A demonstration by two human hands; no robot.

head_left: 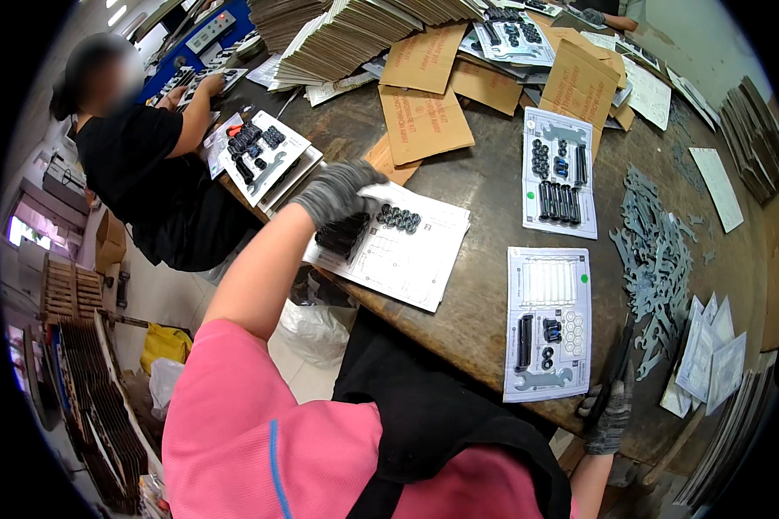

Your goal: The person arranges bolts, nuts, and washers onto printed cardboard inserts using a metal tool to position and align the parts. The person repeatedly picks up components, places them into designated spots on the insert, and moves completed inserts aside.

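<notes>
Right grip (610,421) clamped on a long dark item (617,368); packed card (513,298) just left of it, wrench pile (658,268) ahead on the tabletop (493,186). Left grip (337,192) above black bolts (342,235), can't tell if fingers hold any; black nuts (398,218) just right of it, both on stacked sheets (407,268).

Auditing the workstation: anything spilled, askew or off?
Grey wrenches lie heaped loose on the table, as if tipped out. Beside them, the nearer parts card is turned opposite to the farther card: its wrench at the near end, the other's at the far end.
</notes>
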